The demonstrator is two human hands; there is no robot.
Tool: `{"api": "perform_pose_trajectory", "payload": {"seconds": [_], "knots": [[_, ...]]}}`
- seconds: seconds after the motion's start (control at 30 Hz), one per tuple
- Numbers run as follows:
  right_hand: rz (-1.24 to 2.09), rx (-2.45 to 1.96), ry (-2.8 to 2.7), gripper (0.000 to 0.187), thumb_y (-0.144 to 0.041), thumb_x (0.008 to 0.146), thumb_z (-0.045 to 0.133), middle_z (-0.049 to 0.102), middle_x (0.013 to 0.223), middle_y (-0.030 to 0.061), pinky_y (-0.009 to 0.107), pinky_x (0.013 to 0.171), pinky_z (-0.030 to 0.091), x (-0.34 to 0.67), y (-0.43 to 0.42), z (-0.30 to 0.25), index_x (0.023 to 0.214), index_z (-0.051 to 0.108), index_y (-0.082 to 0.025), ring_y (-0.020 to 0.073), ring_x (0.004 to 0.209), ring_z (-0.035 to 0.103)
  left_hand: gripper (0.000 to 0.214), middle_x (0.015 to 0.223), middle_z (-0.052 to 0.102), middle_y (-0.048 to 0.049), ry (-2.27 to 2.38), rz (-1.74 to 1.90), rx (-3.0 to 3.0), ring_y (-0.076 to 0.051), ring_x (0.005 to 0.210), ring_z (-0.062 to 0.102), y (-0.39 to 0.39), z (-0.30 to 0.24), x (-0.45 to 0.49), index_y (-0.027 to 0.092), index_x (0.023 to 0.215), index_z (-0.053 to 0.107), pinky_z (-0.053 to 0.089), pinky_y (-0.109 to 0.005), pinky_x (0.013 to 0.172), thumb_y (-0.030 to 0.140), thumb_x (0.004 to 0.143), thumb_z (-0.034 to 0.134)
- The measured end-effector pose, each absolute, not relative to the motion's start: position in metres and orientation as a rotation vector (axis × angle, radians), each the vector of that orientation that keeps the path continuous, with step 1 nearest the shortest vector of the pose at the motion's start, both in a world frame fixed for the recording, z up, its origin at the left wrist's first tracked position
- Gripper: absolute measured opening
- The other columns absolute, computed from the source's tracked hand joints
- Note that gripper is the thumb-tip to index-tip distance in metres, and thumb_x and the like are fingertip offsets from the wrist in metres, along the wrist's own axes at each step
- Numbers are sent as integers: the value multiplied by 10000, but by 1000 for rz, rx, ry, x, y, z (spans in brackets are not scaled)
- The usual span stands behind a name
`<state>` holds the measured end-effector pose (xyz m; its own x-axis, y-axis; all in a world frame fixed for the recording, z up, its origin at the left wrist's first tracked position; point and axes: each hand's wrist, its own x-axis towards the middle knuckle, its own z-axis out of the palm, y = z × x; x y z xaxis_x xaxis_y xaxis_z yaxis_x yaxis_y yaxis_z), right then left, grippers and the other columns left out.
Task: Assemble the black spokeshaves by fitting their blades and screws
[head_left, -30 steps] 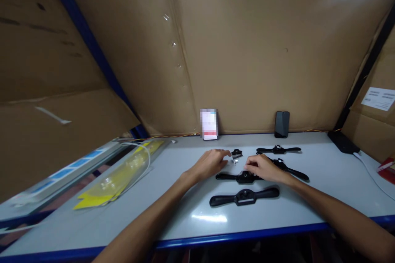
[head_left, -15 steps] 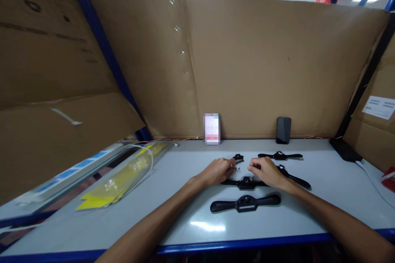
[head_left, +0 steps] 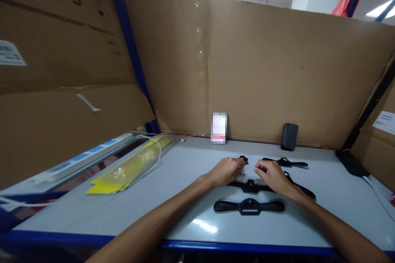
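Note:
My left hand point(head_left: 227, 171) is closed, its fingertips together beside small shiny parts too small to name. What it pinches, if anything, is hidden. Just right of it my right hand point(head_left: 273, 176) is also closed, thumb against curled fingers, and its contents cannot be seen. Below both hands lies a black spokeshave point(head_left: 250, 186), its right handle partly under my right hand. Nearer to me a second black spokeshave body point(head_left: 249, 206) with an open slot rests flat. Another spokeshave point(head_left: 300, 188) is partly covered by my right hand, and one more point(head_left: 284, 162) lies behind it.
A small black part point(head_left: 243, 159) sits past my left fingers. A lit screen point(head_left: 219, 128) and a dark phone point(head_left: 289, 137) lean on the cardboard back wall point(head_left: 253, 70). To the left are yellow sheets in clear plastic point(head_left: 123, 174) and a power strip point(head_left: 89, 157).
The camera view has turned slightly left, so everything sits further right. Both hands stay close together over the same spot, with slight finger movement.

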<state>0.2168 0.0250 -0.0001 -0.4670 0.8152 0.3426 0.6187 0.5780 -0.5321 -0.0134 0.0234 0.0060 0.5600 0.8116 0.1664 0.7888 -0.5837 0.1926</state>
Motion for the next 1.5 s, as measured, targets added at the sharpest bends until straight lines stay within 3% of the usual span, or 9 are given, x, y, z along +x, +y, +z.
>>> {"api": "perform_pose_trajectory", "payload": {"seconds": [0.17,0.47,0.67,0.97,1.17,1.33,1.5], "knots": [[371,-1178,-2264,154,-246,918,575,697,761,10,266,646,352,217,23,4,831,698,-208,158,669,563,225,984,750,-91,1450,392,2697,-265,884,704,25,9,-18,188,1140,630,465,-309,719,204,974,479],[277,-1160,-2278,169,-216,927,571,684,743,14,271,657,345,218,22,6,807,691,-207,159,665,557,279,811,718,-48,1331,443,2646,-242,801,694,26,6,-24,205,1147,679,468,-304,712,165,912,534],[264,-1164,-2289,165,-214,929,578,686,760,14,266,661,342,217,20,7,803,685,-205,160,688,571,218,861,732,-52,1317,322,2662,-240,840,689,24,10,-21,214,1037,697,444,-284,698,155,912,529],[287,-1177,-2300,157,-213,925,582,697,781,18,273,661,353,216,18,11,805,683,-208,155,670,554,189,911,733,-122,1306,169,2782,-274,808,701,20,6,-20,151,1052,598,430,-319,684,137,963,432],[289,-1156,-2268,155,-216,925,584,688,774,17,281,671,361,216,18,10,800,675,-209,159,685,562,208,926,723,-113,1287,348,2776,-273,820,684,17,9,-22,166,1102,520,443,-331,697,111,944,396],[514,-1093,-2165,178,-330,944,573,644,693,-7,274,657,405,211,13,13,876,686,-210,151,648,563,171,945,715,-81,1261,452,2783,-244,818,675,5,15,-12,192,1128,467,442,-315,679,167,992,366],[1081,-998,-1881,233,-420,833,665,649,702,-12,244,512,446,203,8,8,895,595,-207,138,570,579,154,935,696,-87,1280,453,2803,-229,801,665,-3,13,-1,190,1104,462,448,-311,673,171,1000,350]]}}
